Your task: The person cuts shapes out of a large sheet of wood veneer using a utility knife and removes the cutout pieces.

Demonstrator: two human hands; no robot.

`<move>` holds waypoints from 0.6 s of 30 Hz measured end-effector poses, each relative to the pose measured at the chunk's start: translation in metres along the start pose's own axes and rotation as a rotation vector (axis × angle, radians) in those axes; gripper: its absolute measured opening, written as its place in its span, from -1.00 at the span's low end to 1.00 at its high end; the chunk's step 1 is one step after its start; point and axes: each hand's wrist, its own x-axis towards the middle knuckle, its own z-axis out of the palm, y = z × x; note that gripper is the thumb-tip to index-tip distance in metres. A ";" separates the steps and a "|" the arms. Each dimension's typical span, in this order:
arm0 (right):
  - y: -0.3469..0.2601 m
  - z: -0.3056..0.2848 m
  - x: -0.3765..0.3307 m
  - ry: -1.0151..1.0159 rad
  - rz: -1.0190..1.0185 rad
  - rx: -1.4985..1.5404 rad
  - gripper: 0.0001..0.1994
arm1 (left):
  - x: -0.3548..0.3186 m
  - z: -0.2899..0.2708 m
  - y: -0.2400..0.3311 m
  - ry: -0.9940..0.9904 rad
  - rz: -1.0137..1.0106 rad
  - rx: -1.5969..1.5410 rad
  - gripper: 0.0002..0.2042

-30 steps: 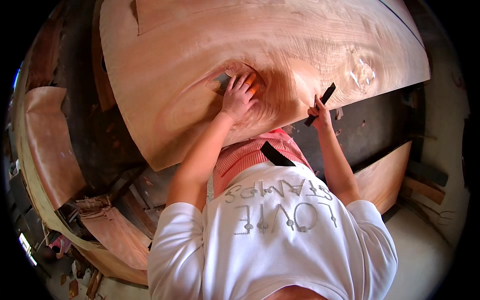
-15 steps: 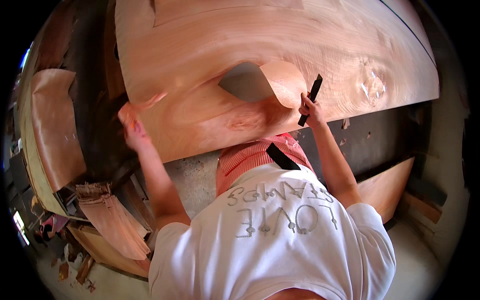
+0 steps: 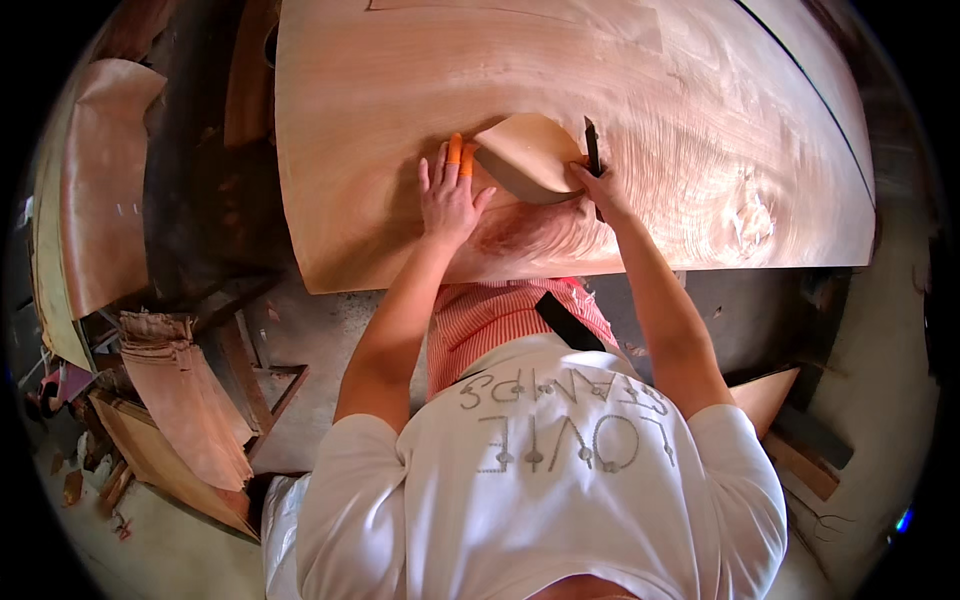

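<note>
A large sheet of pale reddish wood veneer (image 3: 390, 70) lies in front of me. On it rests a small leaf-shaped veneer piece (image 3: 530, 150), bent so that its middle bows upward. My left hand (image 3: 452, 200) lies open with fingers spread, its fingertips beside the left end of this piece; two fingers wear orange finger covers (image 3: 460, 158). With my right hand (image 3: 605, 190) I grip a slim black utility knife (image 3: 593, 150), pointing away from me. The same hand touches the right end of the small piece.
Other veneer sheets (image 3: 110, 190) stand at the far left. Below them leans a bundle of veneer strips (image 3: 190, 400), near a wooden board (image 3: 165, 470). Wood scraps lie on the floor at lower left. The big sheet's near edge runs just before my waist.
My left hand has come from the sheet's left edge, where a blurred strip was in it, to lie flat by the small piece. That piece has flattened somewhat, and the knife has turned more upright.
</note>
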 end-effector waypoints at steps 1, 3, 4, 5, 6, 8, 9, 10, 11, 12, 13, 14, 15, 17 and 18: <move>0.003 0.000 0.002 0.011 -0.010 -0.033 -0.82 | -0.001 0.008 0.004 -0.010 -0.027 -0.006 -0.32; 0.011 0.001 0.005 0.032 -0.031 -0.099 -0.79 | -0.009 0.017 0.003 -0.040 -0.057 -0.004 -0.31; 0.020 -0.002 0.009 0.044 -0.055 -0.149 -0.77 | -0.009 0.019 0.003 -0.029 -0.052 -0.010 -0.32; 0.031 -0.005 0.010 0.057 -0.078 -0.196 -0.76 | -0.009 0.018 0.004 -0.019 -0.045 -0.014 -0.33; 0.040 -0.009 0.011 0.071 -0.102 -0.243 -0.75 | -0.008 0.018 0.004 -0.009 -0.037 -0.018 -0.33; 0.042 -0.007 0.010 0.112 -0.118 -0.320 -0.71 | -0.010 0.019 0.001 -0.003 -0.040 -0.024 -0.35; 0.043 -0.006 0.008 0.126 -0.111 -0.323 -0.71 | -0.011 0.020 0.000 0.001 -0.041 -0.028 -0.36; 0.043 -0.006 0.007 0.141 -0.103 -0.326 -0.70 | -0.012 0.021 -0.001 0.006 -0.044 -0.020 -0.36; 0.043 -0.005 0.006 0.145 -0.101 -0.326 -0.70 | -0.013 0.022 -0.002 0.012 -0.048 -0.011 -0.37; 0.043 -0.004 0.005 0.149 -0.099 -0.327 -0.70 | -0.013 0.023 -0.003 0.019 -0.051 -0.003 -0.37; 0.042 -0.004 0.004 0.152 -0.095 -0.329 -0.70 | -0.013 0.022 -0.003 0.013 -0.042 0.003 -0.38; 0.042 -0.004 0.002 0.151 -0.105 -0.313 -0.69 | -0.012 0.021 -0.002 0.007 -0.032 0.009 -0.39; 0.042 -0.004 0.000 0.150 -0.114 -0.297 -0.69 | -0.011 0.020 -0.002 0.002 -0.024 0.015 -0.41; 0.042 -0.005 -0.003 0.153 -0.105 -0.297 -0.69 | -0.011 0.018 0.000 -0.009 -0.003 0.006 -0.43; 0.042 -0.005 -0.003 0.157 -0.086 -0.313 -0.69 | -0.011 0.018 0.000 -0.014 0.007 0.001 -0.44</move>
